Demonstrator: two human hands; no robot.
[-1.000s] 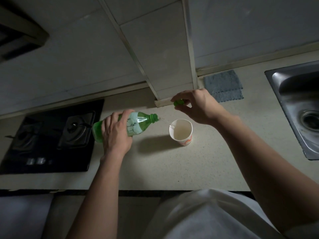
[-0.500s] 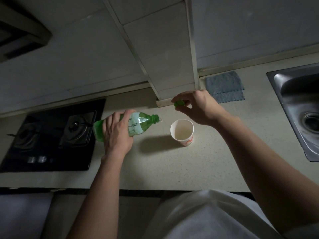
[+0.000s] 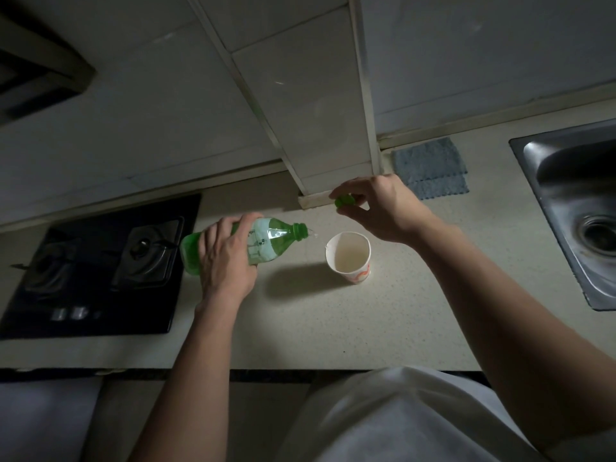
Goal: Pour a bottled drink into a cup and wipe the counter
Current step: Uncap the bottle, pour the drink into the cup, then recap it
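My left hand [image 3: 226, 258] grips a green plastic bottle [image 3: 273, 240] tipped almost flat, its open mouth pointing right at a white paper cup [image 3: 349, 256]. A small clear spurt shows at the bottle's mouth, left of the cup's rim. The cup stands upright on the beige counter [image 3: 333, 321] and holds pale liquid. Behind the cup, my right hand [image 3: 380, 208] pinches the green cap [image 3: 344, 200] between thumb and fingers. A folded grey-blue cloth [image 3: 430, 168] lies on the counter against the wall, to the right of my right hand.
A black gas hob [image 3: 96, 271] fills the counter's left side. A steel sink [image 3: 580, 215] with its drain is sunk in at the right. A tiled wall column [image 3: 320, 135] juts out behind the cup. The counter's front edge runs across below my arms.
The bottle's mouth has edged a little right toward the cup, and a small spurt now shows at it. The right hand keeps the cap in the same spot.
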